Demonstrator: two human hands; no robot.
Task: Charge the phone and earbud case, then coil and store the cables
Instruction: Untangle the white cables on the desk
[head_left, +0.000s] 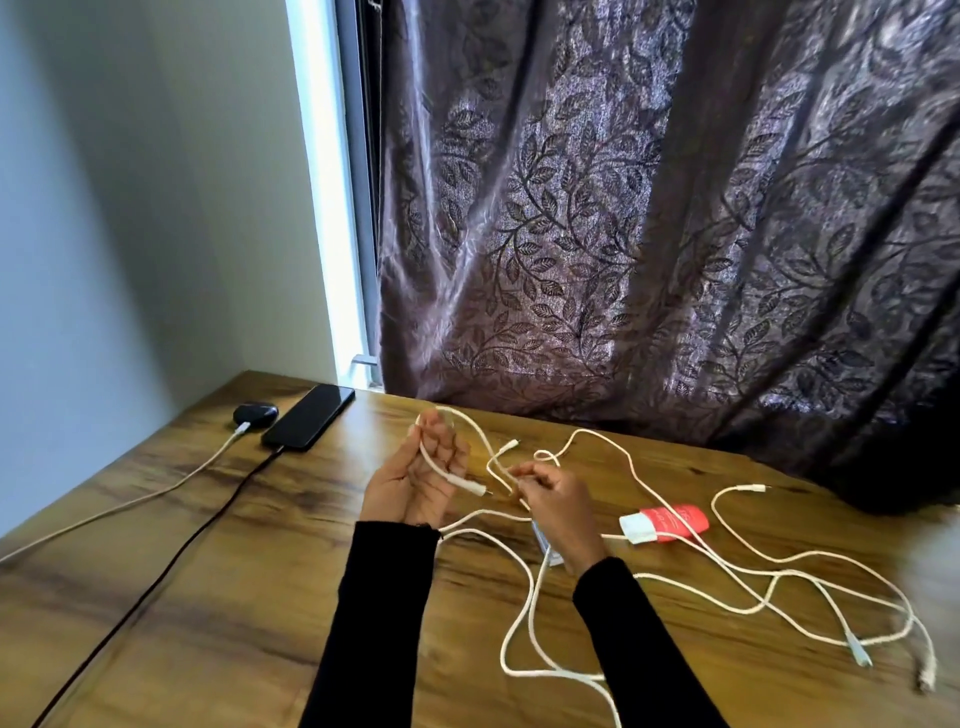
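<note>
A black phone (309, 417) lies at the table's far left with a black cable (156, 582) plugged into its near end. Beside it sits a dark earbud case (254, 413) with a white cable (130, 501) plugged in. My left hand (415, 480) is raised palm up, with a loop of a white cable (470, 423) over its fingers and a plug end across the palm. My right hand (558, 506) pinches the same white cable just to the right. More loose white cables (753, 577) sprawl tangled over the right of the table.
A red tube with a white cap (670, 522) lies right of my right hand. A small grey object (545, 545) is partly hidden under my right wrist. The wooden table (260, 623) meets a wall on the left and a patterned dark curtain (649, 234) at the back.
</note>
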